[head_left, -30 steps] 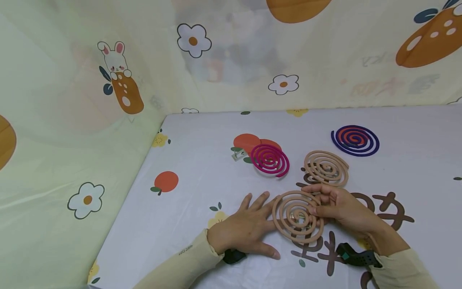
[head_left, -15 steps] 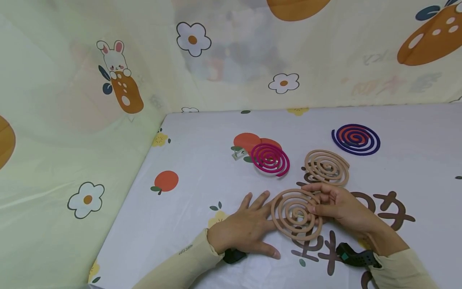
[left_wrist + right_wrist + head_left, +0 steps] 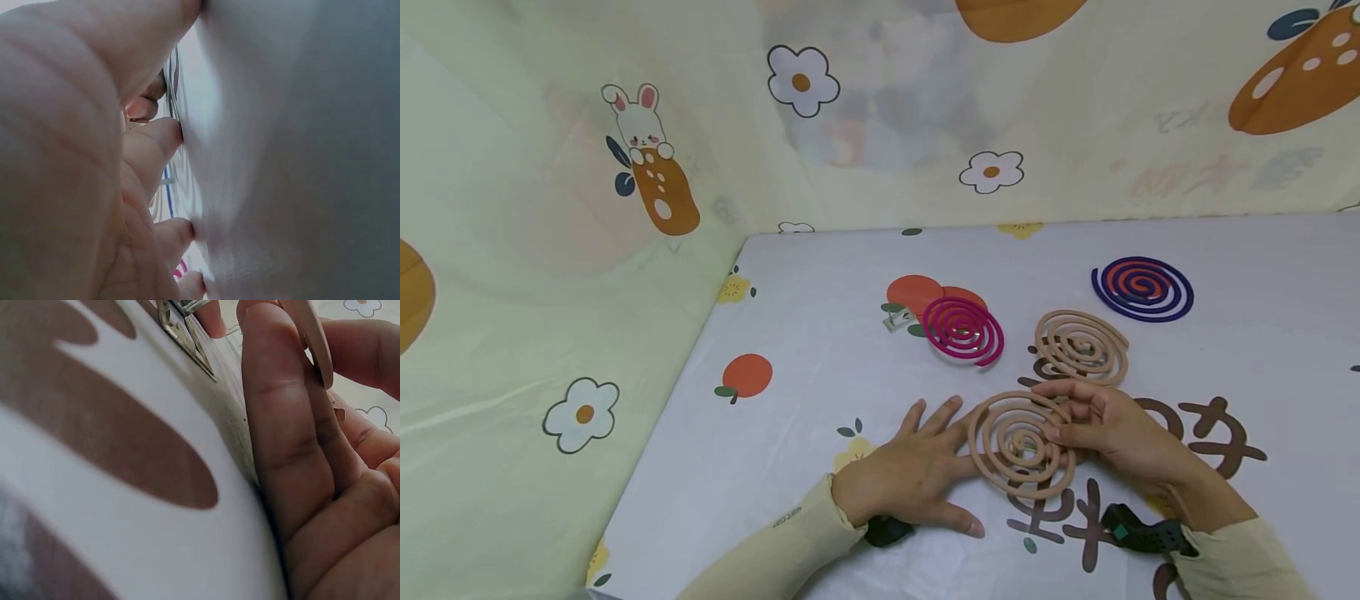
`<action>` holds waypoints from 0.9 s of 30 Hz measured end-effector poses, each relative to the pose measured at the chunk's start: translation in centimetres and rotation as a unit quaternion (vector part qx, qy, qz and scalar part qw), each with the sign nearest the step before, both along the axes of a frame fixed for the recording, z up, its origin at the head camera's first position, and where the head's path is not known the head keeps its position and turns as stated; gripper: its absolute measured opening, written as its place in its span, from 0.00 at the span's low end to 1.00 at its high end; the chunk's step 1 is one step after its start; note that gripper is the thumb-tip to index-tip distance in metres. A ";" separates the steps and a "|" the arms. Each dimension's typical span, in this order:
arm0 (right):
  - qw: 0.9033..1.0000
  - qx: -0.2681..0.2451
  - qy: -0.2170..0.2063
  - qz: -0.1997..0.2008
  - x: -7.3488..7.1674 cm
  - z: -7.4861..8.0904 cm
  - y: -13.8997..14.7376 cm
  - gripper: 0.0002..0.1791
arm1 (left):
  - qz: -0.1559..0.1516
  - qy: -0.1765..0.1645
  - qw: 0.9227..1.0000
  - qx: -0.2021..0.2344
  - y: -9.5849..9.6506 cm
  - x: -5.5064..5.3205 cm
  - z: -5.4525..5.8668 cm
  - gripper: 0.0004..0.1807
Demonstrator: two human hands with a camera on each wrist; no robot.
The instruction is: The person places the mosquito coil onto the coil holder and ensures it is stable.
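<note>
A beige mosquito coil point(image 3: 1021, 431) is held just above the cloth in the head view. My right hand point(image 3: 1120, 433) pinches its right edge between thumb and forefinger. Through its rings a small metal coil stand point(image 3: 1026, 448) shows; the right wrist view has this thin metal frame point(image 3: 199, 358) close to the cloth beside my fingers. My left hand point(image 3: 910, 475) rests palm down with fingers spread, and its foremost fingers reach the coil's left rim, partly overlapped by it. The left wrist view shows its fingertips point(image 3: 170, 130) touching the cloth.
Behind the hands lie a magenta coil point(image 3: 962, 327), a second beige coil point(image 3: 1081, 346) and a blue coil with a red one inside it point(image 3: 1142, 287). A loose metal stand point(image 3: 898, 320) is left of the magenta coil. Patterned cloth walls point(image 3: 880, 192) border the table's back and left.
The held coil shifts only slightly in the view. Both hands keep their places and the other coils stay put.
</note>
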State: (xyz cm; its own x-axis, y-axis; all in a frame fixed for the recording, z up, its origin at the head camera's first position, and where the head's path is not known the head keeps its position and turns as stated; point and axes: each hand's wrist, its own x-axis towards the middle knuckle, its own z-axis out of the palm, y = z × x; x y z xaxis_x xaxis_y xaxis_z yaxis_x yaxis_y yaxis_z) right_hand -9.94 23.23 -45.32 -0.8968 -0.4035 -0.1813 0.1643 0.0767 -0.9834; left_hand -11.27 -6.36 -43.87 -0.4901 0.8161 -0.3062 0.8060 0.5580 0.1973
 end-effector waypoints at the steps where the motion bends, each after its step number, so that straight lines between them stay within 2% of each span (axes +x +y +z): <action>1: 1.000 0.002 0.001 0.003 0.0 0.0 0.1 0.31 | 0.000 0.000 1.000 0.001 0.0 0.0 0.0 0.50; 7: 1.000 -0.003 0.006 0.015 -0.1 0.0 0.1 0.31 | -0.001 0.002 1.000 0.000 0.0 0.1 0.0 0.51; 23: 0.999 0.024 -0.037 -0.020 0.1 0.4 -0.4 0.35 | -0.002 -0.001 1.000 -0.001 0.0 -0.1 -0.1 0.51; 27: 0.999 0.024 -0.026 -0.018 0.2 0.3 -0.8 0.36 | 0.000 -0.004 1.000 -0.004 0.1 -0.1 0.0 0.51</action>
